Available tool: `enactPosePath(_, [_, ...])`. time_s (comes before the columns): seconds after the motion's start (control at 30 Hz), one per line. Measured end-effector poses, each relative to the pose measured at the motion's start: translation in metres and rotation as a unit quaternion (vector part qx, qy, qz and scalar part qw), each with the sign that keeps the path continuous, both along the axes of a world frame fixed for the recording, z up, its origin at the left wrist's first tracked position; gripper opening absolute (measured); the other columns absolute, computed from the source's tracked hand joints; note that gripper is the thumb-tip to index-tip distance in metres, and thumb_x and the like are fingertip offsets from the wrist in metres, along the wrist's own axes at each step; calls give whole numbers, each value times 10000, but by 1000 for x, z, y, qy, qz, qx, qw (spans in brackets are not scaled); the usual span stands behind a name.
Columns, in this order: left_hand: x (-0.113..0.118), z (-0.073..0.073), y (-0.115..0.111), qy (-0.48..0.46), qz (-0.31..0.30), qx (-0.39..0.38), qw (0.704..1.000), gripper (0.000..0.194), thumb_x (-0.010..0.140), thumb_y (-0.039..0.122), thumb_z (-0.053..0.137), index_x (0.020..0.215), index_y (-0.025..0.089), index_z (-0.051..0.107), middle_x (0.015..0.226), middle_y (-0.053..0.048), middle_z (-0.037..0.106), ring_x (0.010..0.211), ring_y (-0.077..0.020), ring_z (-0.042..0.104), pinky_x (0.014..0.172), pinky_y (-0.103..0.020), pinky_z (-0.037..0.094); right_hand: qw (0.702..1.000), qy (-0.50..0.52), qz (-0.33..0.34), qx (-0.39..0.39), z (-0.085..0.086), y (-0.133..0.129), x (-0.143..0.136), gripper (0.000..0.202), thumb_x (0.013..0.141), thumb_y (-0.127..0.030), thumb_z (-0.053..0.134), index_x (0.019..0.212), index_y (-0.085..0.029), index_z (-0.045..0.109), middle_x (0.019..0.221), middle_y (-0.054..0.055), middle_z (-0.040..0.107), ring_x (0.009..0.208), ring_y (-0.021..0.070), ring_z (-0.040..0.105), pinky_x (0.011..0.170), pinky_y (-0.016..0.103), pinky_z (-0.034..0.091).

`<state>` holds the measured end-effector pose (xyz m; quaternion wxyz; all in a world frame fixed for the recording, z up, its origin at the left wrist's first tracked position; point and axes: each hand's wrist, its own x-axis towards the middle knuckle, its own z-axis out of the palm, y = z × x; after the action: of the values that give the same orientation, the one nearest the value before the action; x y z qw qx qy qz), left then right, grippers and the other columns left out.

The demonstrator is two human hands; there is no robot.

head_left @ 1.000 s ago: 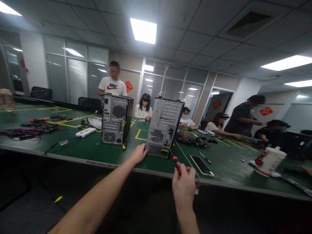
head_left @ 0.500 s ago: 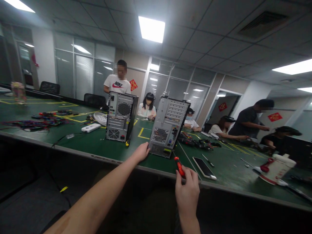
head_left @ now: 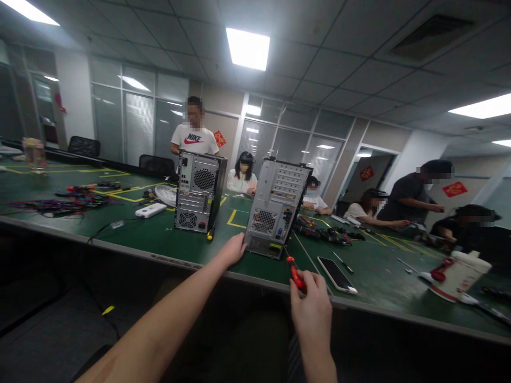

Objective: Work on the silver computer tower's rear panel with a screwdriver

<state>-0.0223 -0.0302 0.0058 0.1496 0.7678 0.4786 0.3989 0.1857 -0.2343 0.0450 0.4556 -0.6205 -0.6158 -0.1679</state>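
Observation:
A grey computer case stands on the green table with its back panel toward me. My left hand grips its lower left edge, some of the fingers hidden behind the side. In my right hand is a screwdriver with a red and black handle, held between thumb and fingers. Its thin shaft points up at the case's lower right corner; whether the tip sits in a screw is too small to tell. A second computer case stands to the left, with a yellow-handled tool at its foot.
Right of the case lie a phone, a thin dark tool and bundled cables. A white and red container stands farther right. On the left are a white power strip and coloured wires. Several people are around the table.
The view has shifted very slightly. My right hand and the screwdriver stay at the case's lower right corner, and my left hand keeps its place on the edge.

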Motion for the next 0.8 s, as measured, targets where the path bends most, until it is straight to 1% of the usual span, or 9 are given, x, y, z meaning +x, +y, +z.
enactPosePath(0.07, [0, -1, 1, -9, -3, 3, 1000, 87, 918, 278, 555, 979, 218, 537, 1093, -141, 668, 1060, -280, 631, 915, -369, 468, 1000, -24, 8, 5, 0, 0, 0, 358, 999, -437, 359, 995, -209, 635, 1108, 103, 603, 907, 231, 623, 773, 347, 472])
enactPosePath(0.13, [-1, -3, 3, -15, -8, 12, 1000, 84, 923, 283, 550, 970, 214, 539, 1083, -149, 668, 1041, -286, 637, 897, -371, 471, 1000, -20, 10, 7, 0, 1, 0, 379, 999, -471, 363, 987, -206, 634, 1091, 104, 608, 882, 229, 620, 762, 347, 468])
enactPosePath(0.27, [-2, -2, 4, -2, -12, 22, 1000, 91, 928, 288, 549, 970, 209, 531, 1055, -139, 668, 1003, -277, 645, 872, -365, 471, 999, 36, 8, 3, 3, 1, 0, 492, 959, -645, 400, 885, -205, 606, 839, 58, 599, 671, 189, 576, 653, 315, 444])
enactPosePath(0.33, [-2, 0, 3, 10, -8, 11, 1000, 88, 929, 280, 548, 973, 204, 535, 1051, -125, 670, 1002, -259, 644, 873, -352, 473, 999, 50, 5, 9, 4, 1, 0, 530, 947, -687, 386, 860, -207, 594, 785, 46, 581, 620, 178, 551, 627, 310, 432])
enactPosePath(0.43, [-2, 3, 3, 18, -6, -12, 1000, 88, 940, 271, 532, 990, 198, 544, 1057, -104, 678, 1011, -231, 639, 878, -328, 476, 999, 32, -5, 8, 3, 1, 2, 493, 957, -648, 373, 884, -212, 592, 900, 77, 607, 707, 201, 584, 661, 322, 441])
enactPosePath(0.5, [-3, 4, 2, 15, -6, -17, 1000, 93, 942, 271, 530, 992, 195, 548, 1057, -99, 682, 1010, -224, 639, 873, -319, 476, 1000, 14, -14, -6, 1, 1, 4, 420, 962, -576, 380, 920, -218, 595, 1013, 93, 610, 788, 219, 601, 685, 330, 446])
enactPosePath(0.57, [-3, 5, 2, 12, -7, -17, 1000, 90, 940, 267, 530, 987, 193, 552, 1057, -99, 684, 1000, -222, 639, 863, -316, 476, 1000, 3, -22, -20, -1, 1, 6, 349, 955, -507, 389, 950, -225, 594, 1074, 92, 601, 819, 222, 602, 685, 330, 442])
enactPosePath(0.67, [-5, 6, 2, 8, -10, -20, 1000, 96, 941, 272, 529, 990, 194, 559, 1052, -92, 688, 973, -215, 640, 843, -311, 478, 999, 2, -30, -24, -3, 3, 8, 315, 941, -481, 401, 949, -229, 590, 1071, 88, 602, 817, 223, 598, 672, 328, 433])
enactPosePath(0.8, [-6, 5, 3, 3, -12, -19, 1000, 112, 935, 282, 544, 996, 192, 572, 1031, -82, 691, 940, -203, 640, 821, -303, 478, 1000, 22, -18, -8, -4, 6, 9, 362, 921, -567, 445, 901, -228, 571, 901, 60, 602, 731, 210, 583, 665, 328, 432])
